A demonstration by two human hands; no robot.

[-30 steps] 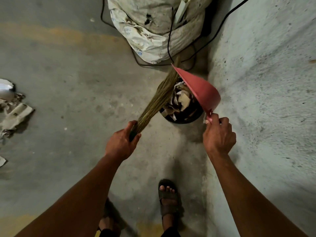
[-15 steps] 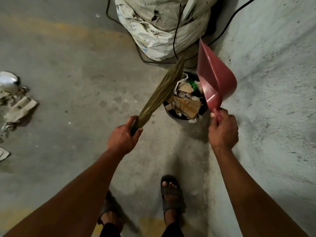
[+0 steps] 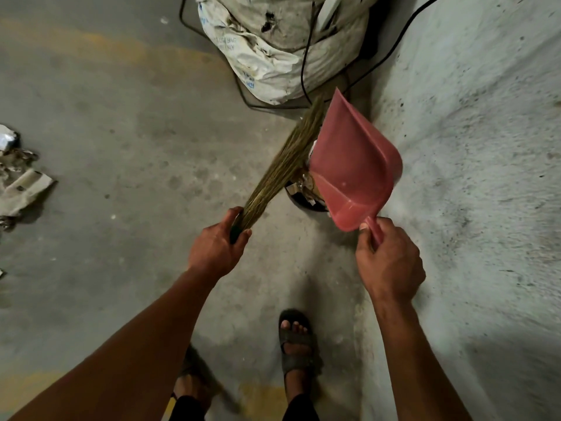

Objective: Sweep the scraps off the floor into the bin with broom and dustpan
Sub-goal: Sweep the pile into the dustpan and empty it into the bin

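My left hand (image 3: 217, 247) grips the base of a straw broom (image 3: 285, 159), whose bristles slant up and right over the bin. A pink dustpan (image 3: 352, 165) is held by its handle in my right hand (image 3: 390, 262); its pan looks empty and faces me, covering most of the bin. Only the near left rim of the dark round bin (image 3: 299, 197) shows, with paper and cardboard scraps inside. More scraps (image 3: 21, 183) lie on the floor at the far left edge.
A big white sack (image 3: 273, 47) stands just beyond the bin, with black cables (image 3: 306, 56) draped over and around it. A rough pale wall (image 3: 470, 147) rises on the right. My sandalled feet (image 3: 296, 341) stand on the concrete floor below the bin.
The dustpan has swung from tipped over the bin, to upright, to its open face turned toward me above the bin. The broom has shifted slightly right, beside the pan.
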